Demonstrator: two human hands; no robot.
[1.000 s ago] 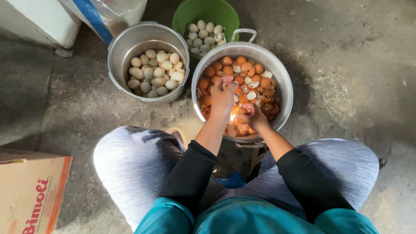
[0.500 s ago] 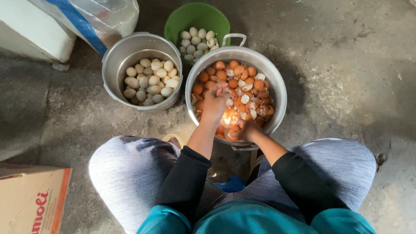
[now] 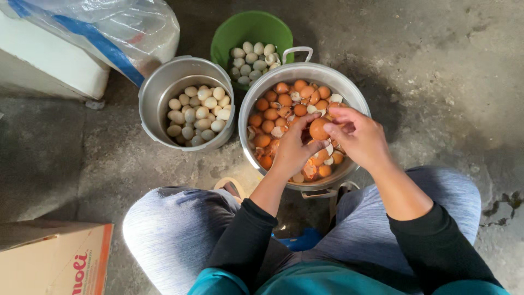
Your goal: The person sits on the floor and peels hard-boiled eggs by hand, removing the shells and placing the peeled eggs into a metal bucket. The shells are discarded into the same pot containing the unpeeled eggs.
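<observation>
Both my hands hold one brown egg (image 3: 319,129) above a large metal pot (image 3: 256,87). My left hand (image 3: 292,150) cups it from below and my right hand (image 3: 357,134) pinches it from the right. The pot holds several brown eggs (image 3: 268,113) mixed with pieces of broken shell (image 3: 278,132). To the left stands a smaller metal pot (image 3: 155,87) filled with pale peeled eggs (image 3: 196,112). Behind both pots sits a green bucket (image 3: 248,30) with more pale eggs (image 3: 252,57).
A cardboard box (image 3: 52,257) lies at the lower left. A white box (image 3: 49,60) and a clear plastic bag with a blue stripe (image 3: 117,30) sit at the upper left. My knees in grey trousers (image 3: 174,235) flank the big pot on bare concrete floor (image 3: 453,60).
My hands came up out of the big pot with one brown egg held between them. The camera has moved closer and shifted right.
</observation>
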